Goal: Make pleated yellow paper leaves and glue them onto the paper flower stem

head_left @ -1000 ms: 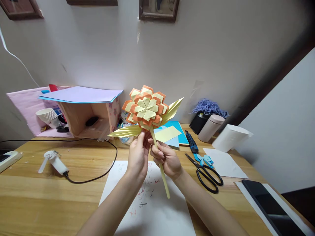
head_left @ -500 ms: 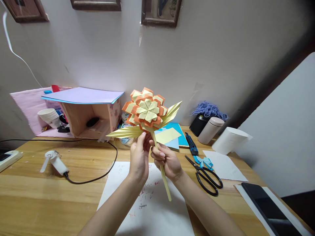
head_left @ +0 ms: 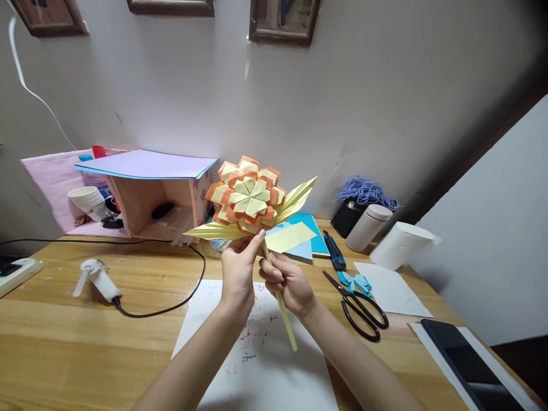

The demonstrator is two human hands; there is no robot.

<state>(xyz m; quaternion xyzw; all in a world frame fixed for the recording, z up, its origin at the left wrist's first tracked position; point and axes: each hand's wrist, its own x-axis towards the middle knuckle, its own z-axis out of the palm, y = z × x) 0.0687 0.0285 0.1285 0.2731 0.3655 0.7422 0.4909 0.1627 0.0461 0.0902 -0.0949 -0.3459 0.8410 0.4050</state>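
An orange and pale-yellow folded paper flower [head_left: 249, 196] is held up above the table, its face toward me. A pleated yellow leaf spreads on each side, and a rolled yellow paper stem [head_left: 287, 325] slants down to the right. My left hand [head_left: 238, 268] is closed at the base of the bloom, its thumb pressed at the top of the stem. My right hand [head_left: 286, 279] is closed round the stem a little lower. Beneath both hands lies a white sheet [head_left: 257, 382] with coloured marks. The fingers behind the flower are partly hidden.
Black scissors [head_left: 362, 313], a blue cutter [head_left: 334, 251] and a blue paper bow [head_left: 356, 282] lie on the right, near a phone [head_left: 466, 359]. On the left are a white glue gun [head_left: 100, 281] with a black cord and an open box [head_left: 149, 200] under purple paper [head_left: 149, 164].
The bloom has tipped slightly left and turned more toward me. My left hand has shifted a little left, its thumb now at the stem's top. My right hand still grips the stem.
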